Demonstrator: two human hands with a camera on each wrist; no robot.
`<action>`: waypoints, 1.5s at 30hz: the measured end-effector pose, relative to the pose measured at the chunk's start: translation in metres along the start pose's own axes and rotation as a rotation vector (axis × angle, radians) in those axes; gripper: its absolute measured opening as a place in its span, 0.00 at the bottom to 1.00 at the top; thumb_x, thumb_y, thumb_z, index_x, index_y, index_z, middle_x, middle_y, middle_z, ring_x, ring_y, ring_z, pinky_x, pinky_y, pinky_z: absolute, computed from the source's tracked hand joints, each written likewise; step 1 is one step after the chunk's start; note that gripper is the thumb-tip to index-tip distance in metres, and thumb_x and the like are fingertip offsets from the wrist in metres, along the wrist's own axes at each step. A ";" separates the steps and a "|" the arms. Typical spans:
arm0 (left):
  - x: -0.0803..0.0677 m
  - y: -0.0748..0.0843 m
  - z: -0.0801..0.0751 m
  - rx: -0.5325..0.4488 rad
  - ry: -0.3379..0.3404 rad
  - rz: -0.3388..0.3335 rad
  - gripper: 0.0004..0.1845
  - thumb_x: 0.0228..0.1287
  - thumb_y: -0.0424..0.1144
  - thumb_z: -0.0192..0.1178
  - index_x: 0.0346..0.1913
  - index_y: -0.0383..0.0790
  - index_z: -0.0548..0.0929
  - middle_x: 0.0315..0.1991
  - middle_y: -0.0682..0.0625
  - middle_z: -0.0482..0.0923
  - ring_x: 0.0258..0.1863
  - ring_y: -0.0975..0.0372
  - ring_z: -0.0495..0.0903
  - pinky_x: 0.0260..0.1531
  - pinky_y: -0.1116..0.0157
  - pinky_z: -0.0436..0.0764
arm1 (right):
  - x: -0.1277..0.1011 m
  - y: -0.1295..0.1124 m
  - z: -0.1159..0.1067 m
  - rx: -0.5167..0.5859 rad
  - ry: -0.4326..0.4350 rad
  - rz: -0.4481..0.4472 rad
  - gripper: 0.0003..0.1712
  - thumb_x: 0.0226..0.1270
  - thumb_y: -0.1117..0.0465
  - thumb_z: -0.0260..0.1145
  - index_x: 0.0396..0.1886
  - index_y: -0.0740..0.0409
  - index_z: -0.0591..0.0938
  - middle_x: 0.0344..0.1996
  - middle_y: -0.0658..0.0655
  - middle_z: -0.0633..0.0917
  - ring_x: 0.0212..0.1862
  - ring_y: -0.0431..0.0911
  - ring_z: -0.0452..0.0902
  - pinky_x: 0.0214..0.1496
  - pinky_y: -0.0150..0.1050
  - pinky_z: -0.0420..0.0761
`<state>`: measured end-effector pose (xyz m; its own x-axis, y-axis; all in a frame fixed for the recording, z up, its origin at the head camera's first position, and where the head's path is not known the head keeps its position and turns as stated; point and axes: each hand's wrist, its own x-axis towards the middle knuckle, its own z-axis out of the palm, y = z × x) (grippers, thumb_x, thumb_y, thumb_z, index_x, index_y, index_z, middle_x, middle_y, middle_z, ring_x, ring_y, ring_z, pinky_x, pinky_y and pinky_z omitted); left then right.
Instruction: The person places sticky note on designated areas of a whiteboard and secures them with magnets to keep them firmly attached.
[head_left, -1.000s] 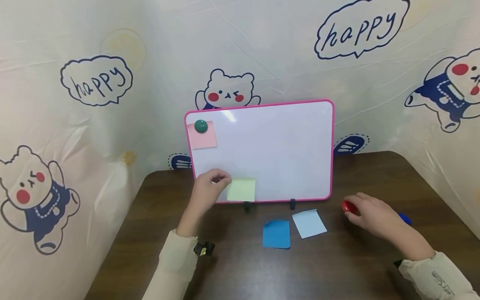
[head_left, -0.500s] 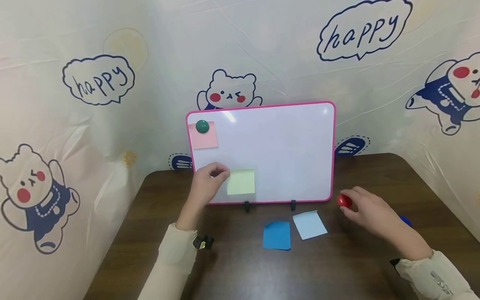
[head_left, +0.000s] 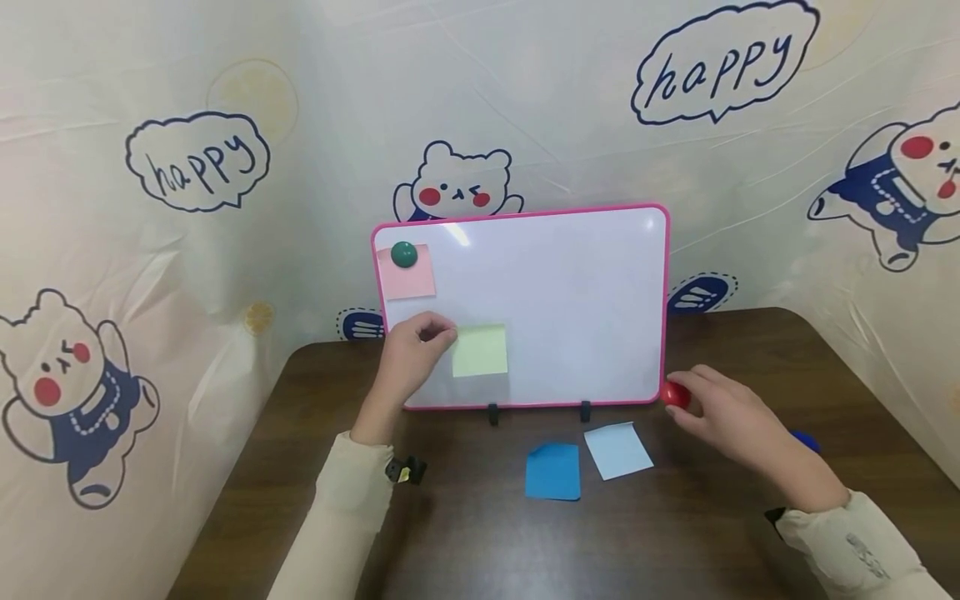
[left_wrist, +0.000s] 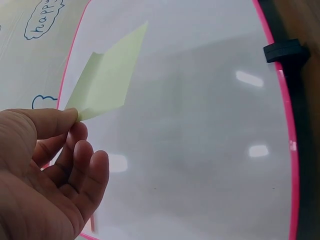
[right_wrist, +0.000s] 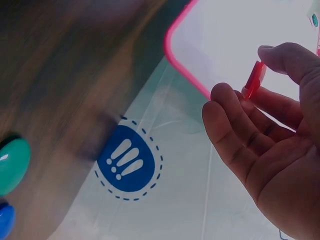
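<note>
The left hand [head_left: 411, 357] pinches the yellow note [head_left: 480, 351] flat on the whiteboard [head_left: 570, 308], at 7 o'clock. The right hand [head_left: 723, 417] pinches a red magnet [head_left: 673, 394] by the board's 5 o'clock corner. Hold the note flat and set the magnet on its top edge.

Yellow note [head_left: 480, 351] against whiteboard [head_left: 570, 317], seemingly

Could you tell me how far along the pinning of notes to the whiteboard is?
Done: the pink note sits under a green magnet. In hand: the left hand pinches the yellow note against the board, and the right hand holds a red magnet. Left: two blue notes on the table.
</note>
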<state>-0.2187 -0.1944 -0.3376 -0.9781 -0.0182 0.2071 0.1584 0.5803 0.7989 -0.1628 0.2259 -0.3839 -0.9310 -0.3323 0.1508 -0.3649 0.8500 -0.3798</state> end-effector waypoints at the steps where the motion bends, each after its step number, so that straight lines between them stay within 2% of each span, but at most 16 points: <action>1: 0.001 0.001 0.000 0.003 0.003 0.001 0.08 0.70 0.43 0.65 0.45 0.42 0.86 0.43 0.49 0.83 0.43 0.54 0.79 0.49 0.55 0.81 | 0.001 -0.002 0.000 0.002 0.002 -0.003 0.35 0.54 0.60 0.81 0.59 0.67 0.78 0.44 0.61 0.81 0.37 0.49 0.76 0.37 0.45 0.86; 8: 0.012 0.008 0.000 0.021 0.007 0.004 0.08 0.69 0.43 0.65 0.45 0.44 0.86 0.42 0.51 0.83 0.43 0.55 0.78 0.47 0.56 0.82 | 0.009 -0.012 -0.011 -0.004 0.026 0.013 0.34 0.56 0.59 0.80 0.60 0.68 0.78 0.46 0.64 0.80 0.37 0.50 0.76 0.36 0.46 0.85; 20: 0.026 0.013 -0.005 0.040 0.033 0.009 0.08 0.70 0.42 0.65 0.46 0.43 0.86 0.43 0.51 0.83 0.42 0.55 0.79 0.48 0.57 0.82 | 0.022 -0.017 -0.025 -0.020 0.105 -0.053 0.31 0.55 0.62 0.80 0.57 0.69 0.79 0.43 0.63 0.80 0.38 0.52 0.77 0.36 0.49 0.86; 30: 0.039 0.018 -0.010 0.049 0.057 0.005 0.09 0.70 0.42 0.65 0.47 0.43 0.86 0.44 0.51 0.82 0.43 0.55 0.79 0.49 0.58 0.82 | 0.037 -0.028 -0.032 -0.015 0.093 -0.060 0.34 0.54 0.61 0.81 0.59 0.67 0.78 0.45 0.64 0.80 0.43 0.57 0.79 0.40 0.53 0.86; 45: 0.061 0.029 -0.015 0.065 0.096 0.003 0.10 0.70 0.42 0.65 0.48 0.42 0.86 0.45 0.50 0.82 0.44 0.55 0.78 0.48 0.59 0.82 | 0.057 -0.046 -0.041 -0.044 0.111 -0.125 0.32 0.55 0.59 0.80 0.58 0.65 0.80 0.45 0.63 0.81 0.43 0.55 0.79 0.38 0.51 0.86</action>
<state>-0.2722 -0.1914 -0.2934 -0.9598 -0.0920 0.2650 0.1493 0.6323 0.7602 -0.1990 0.1849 -0.3201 -0.8717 -0.3909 0.2954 -0.4747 0.8230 -0.3119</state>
